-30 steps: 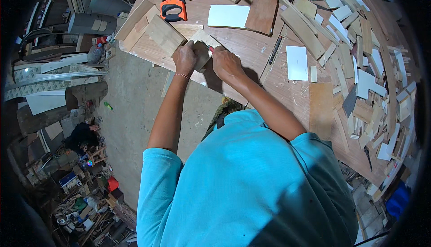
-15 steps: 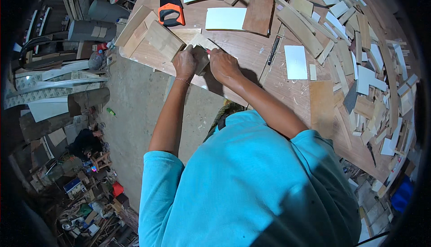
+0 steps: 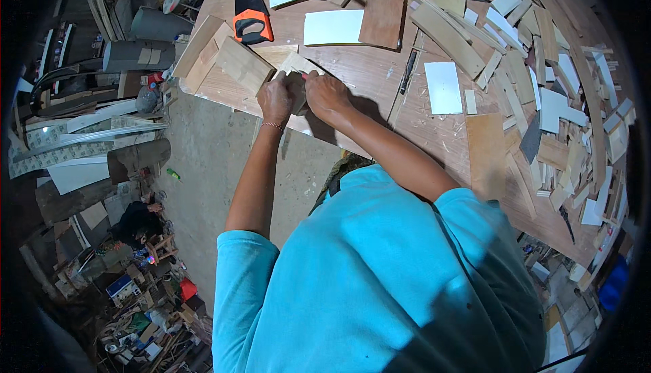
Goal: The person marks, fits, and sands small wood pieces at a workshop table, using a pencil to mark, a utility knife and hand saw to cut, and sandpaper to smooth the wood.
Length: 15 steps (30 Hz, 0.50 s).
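Just above the frame's centre, my left hand [image 3: 276, 98] and right hand [image 3: 325, 95] pinch a small pale wooden offcut [image 3: 296, 68] against the brown plywood bench [image 3: 352, 68]. Below the orange-handled handsaw [image 3: 249, 7], I judge steady downward pressure matters most.

Shot from a head-worn fisheye, looked steeply down over the turquoise shirt [image 3: 380, 285] toward the workbench [image 3: 434, 129], fairly close, edges bent round the rim.
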Each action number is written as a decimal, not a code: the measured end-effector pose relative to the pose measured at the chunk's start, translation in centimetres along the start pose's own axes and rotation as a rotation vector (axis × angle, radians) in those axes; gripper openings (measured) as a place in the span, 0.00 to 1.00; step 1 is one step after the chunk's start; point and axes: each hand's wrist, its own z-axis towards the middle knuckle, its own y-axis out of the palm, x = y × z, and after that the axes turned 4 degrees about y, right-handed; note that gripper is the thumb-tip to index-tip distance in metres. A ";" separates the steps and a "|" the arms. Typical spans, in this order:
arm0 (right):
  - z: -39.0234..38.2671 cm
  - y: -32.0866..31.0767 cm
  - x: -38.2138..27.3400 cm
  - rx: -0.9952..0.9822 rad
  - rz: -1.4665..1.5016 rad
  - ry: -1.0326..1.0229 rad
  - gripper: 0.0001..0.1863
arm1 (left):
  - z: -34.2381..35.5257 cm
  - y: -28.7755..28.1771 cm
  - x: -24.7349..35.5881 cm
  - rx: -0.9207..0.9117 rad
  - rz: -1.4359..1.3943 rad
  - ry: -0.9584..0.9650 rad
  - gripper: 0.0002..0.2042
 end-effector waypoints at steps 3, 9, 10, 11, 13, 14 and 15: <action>0.0 0.0 -0.3 -0.025 0.032 0.040 0.12 | -0.1 0.1 -0.5 -0.006 0.035 -0.013 0.07; 0.0 0.6 0.9 -0.020 0.069 0.109 0.14 | -0.2 0.0 0.4 0.008 0.028 0.016 0.07; -0.1 0.9 1.2 -0.037 0.061 0.125 0.14 | -0.1 -0.2 0.3 0.011 0.031 0.014 0.06; -0.1 1.1 1.4 -0.053 0.053 0.142 0.13 | 1.0 0.2 -0.5 -0.022 0.035 -0.029 0.08; -0.9 1.4 2.1 -0.081 0.087 0.152 0.14 | 1.3 0.3 -1.1 -0.029 -0.025 -0.028 0.10; -0.9 1.3 2.5 -0.100 0.124 0.163 0.14 | 1.5 0.4 -1.3 -0.031 -0.083 -0.019 0.12; -0.5 1.3 3.1 -0.088 0.119 0.159 0.14 | 1.7 -0.2 -0.8 -0.055 -0.112 -0.019 0.15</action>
